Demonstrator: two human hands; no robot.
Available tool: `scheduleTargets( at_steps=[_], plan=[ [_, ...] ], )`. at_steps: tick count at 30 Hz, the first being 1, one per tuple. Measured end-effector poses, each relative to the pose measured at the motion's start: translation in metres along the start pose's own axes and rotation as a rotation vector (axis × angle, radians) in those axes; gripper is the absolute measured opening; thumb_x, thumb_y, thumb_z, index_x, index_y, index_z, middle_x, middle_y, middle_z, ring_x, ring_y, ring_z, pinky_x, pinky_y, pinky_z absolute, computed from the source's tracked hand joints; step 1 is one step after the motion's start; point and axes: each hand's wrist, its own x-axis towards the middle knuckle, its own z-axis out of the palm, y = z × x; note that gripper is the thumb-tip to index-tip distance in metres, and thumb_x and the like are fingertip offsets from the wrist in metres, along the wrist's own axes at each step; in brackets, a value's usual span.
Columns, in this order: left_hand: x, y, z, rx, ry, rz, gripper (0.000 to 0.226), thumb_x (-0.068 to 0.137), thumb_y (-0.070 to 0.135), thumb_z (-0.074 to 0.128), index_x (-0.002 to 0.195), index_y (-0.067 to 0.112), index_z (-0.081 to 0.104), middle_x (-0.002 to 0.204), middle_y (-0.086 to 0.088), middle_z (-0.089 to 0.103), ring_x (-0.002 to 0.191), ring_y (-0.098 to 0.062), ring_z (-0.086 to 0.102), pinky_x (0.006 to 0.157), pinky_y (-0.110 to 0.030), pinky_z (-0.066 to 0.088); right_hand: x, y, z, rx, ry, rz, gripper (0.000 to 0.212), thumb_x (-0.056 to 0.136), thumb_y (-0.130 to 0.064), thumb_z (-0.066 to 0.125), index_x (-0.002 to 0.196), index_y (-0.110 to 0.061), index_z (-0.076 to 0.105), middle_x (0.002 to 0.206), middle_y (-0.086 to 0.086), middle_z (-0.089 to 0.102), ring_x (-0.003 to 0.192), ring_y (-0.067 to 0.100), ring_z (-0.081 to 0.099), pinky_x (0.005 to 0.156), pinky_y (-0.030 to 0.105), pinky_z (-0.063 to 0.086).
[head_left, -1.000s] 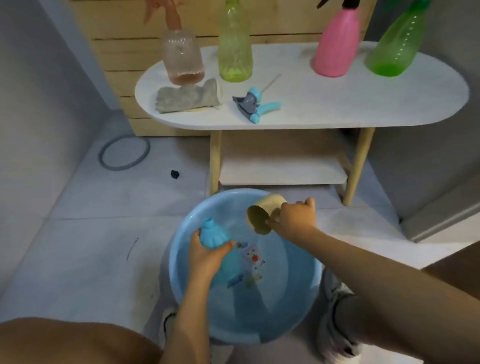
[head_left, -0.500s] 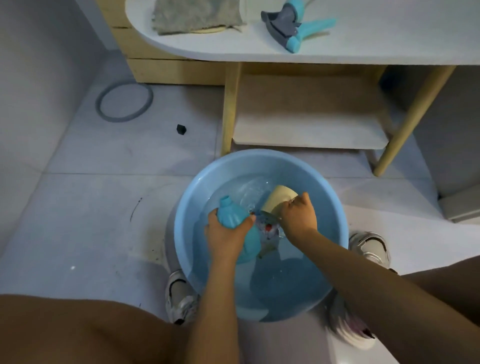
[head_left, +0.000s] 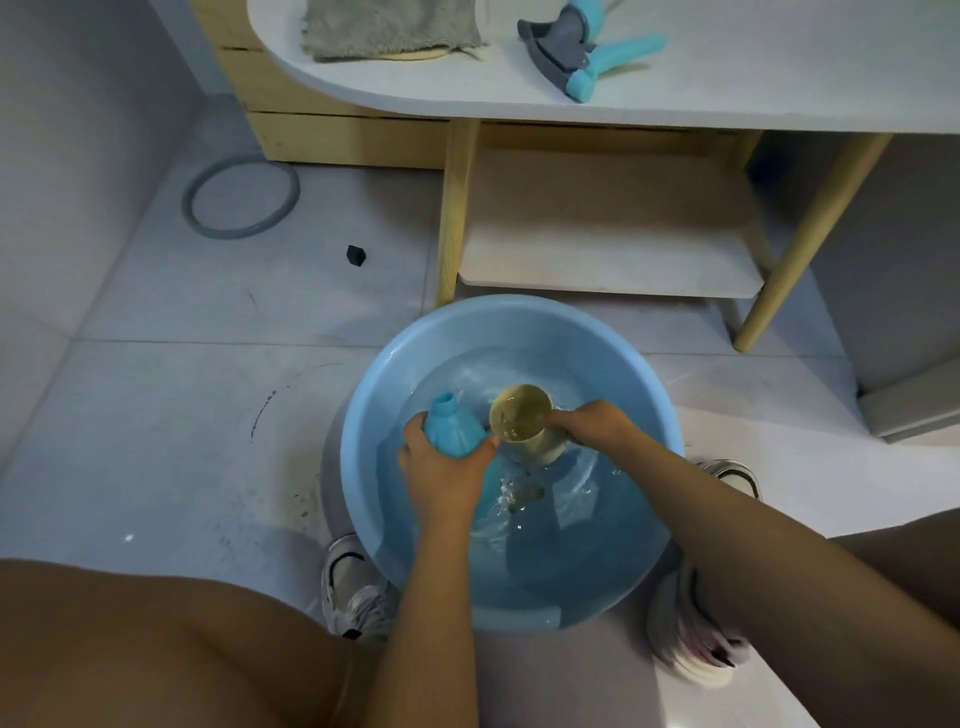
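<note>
A person crouched over a round blue basin (head_left: 519, 317) that stood on the floor, just in front of the bench (head_left: 727, 78). The basin held water (head_left: 571, 545).

The left hand (head_left: 441, 473) had its grip curled round a blue bottle (head_left: 452, 428). The bottle was over the left middle of the basin. Its open neck pointed up and away, and its lower part was hidden behind the hand.

The right hand (head_left: 597, 423) had its grip wrapped round a tan cup (head_left: 522, 413) from the right side. The cup was over the middle of the basin, just beside the bottle. It was tipped, with its mouth facing up, and there was water inside it.

A small picture (head_left: 524, 493) on the bottom of the basin was too blurred under the water to read.

A grey cloth (head_left: 389, 26) lay near the left end of the bench. A blue and grey spray top (head_left: 582, 57) lay on its side near the front edge. A grey ring (head_left: 240, 197) and a small black bit (head_left: 356, 254) lay on the floor to the left. One shoe (head_left: 353, 592) showed at each side of the basin.
</note>
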Motion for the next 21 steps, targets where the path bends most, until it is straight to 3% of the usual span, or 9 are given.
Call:
scheduleTargets(
  at_steps=[3, 6, 10, 14, 16, 21],
  plan=[
    [-0.003, -0.002, 0.001, 0.038, -0.035, 0.026, 0.080, 0.058, 0.029, 0.088, 0.124, 0.023, 0.043, 0.116, -0.002, 0.050, 0.103, -0.024, 0.054, 0.084, -0.037, 0.046, -0.012, -0.002, -0.007, 0.270, 0.001, -0.033, 0.046, 0.077, -0.042, 0.070, 0.052, -0.013, 0.045, 0.055, 0.002, 0.045, 0.052, 0.016, 0.041, 0.058, 0.025, 0.034],
    [-0.007, -0.002, 0.005, 0.064, -0.074, 0.048, 0.083, 0.056, 0.030, 0.089, 0.125, 0.024, 0.042, 0.120, -0.002, 0.051, 0.106, -0.025, 0.053, 0.089, -0.043, 0.048, -0.021, -0.007, -0.019, 0.292, 0.057, -0.099, 0.046, 0.078, -0.043, 0.069, 0.051, -0.015, 0.044, 0.055, 0.001, 0.044, 0.054, 0.017, 0.039, 0.061, 0.028, 0.033],
    [-0.011, 0.001, 0.010, 0.060, -0.084, 0.115, 0.082, 0.054, 0.030, 0.088, 0.123, 0.024, 0.044, 0.120, 0.000, 0.050, 0.110, -0.024, 0.052, 0.092, -0.044, 0.047, -0.031, -0.016, -0.033, 0.269, 0.147, -0.191, 0.046, 0.076, -0.048, 0.069, 0.050, -0.018, 0.046, 0.058, 0.000, 0.044, 0.057, 0.018, 0.039, 0.063, 0.031, 0.032],
    [-0.011, 0.008, 0.012, 0.066, -0.079, 0.155, 0.091, 0.057, 0.032, 0.088, 0.134, 0.023, 0.041, 0.132, 0.001, 0.047, 0.121, -0.021, 0.047, 0.100, -0.044, 0.043, -0.044, -0.031, -0.045, 0.259, 0.223, -0.275, 0.045, 0.078, -0.048, 0.067, 0.054, -0.016, 0.047, 0.058, 0.000, 0.044, 0.055, 0.017, 0.038, 0.059, 0.031, 0.030],
    [-0.011, 0.013, 0.013, 0.049, -0.058, 0.188, 0.086, 0.055, 0.031, 0.088, 0.129, 0.023, 0.046, 0.128, 0.002, 0.050, 0.117, -0.021, 0.050, 0.098, -0.043, 0.045, -0.049, -0.036, -0.048, 0.243, 0.255, -0.306, 0.046, 0.078, -0.049, 0.067, 0.056, -0.015, 0.046, 0.056, 0.000, 0.039, 0.053, 0.016, 0.035, 0.058, 0.031, 0.028],
    [-0.011, 0.017, 0.015, 0.035, -0.030, 0.253, 0.083, 0.055, 0.032, 0.090, 0.125, 0.023, 0.048, 0.125, 0.003, 0.051, 0.116, -0.018, 0.049, 0.097, -0.039, 0.045, -0.054, -0.045, -0.052, 0.176, 0.341, -0.389, 0.052, 0.079, -0.050, 0.066, 0.052, -0.017, 0.036, 0.052, -0.001, 0.033, 0.054, 0.017, 0.033, 0.070, 0.034, 0.028]
  ],
)
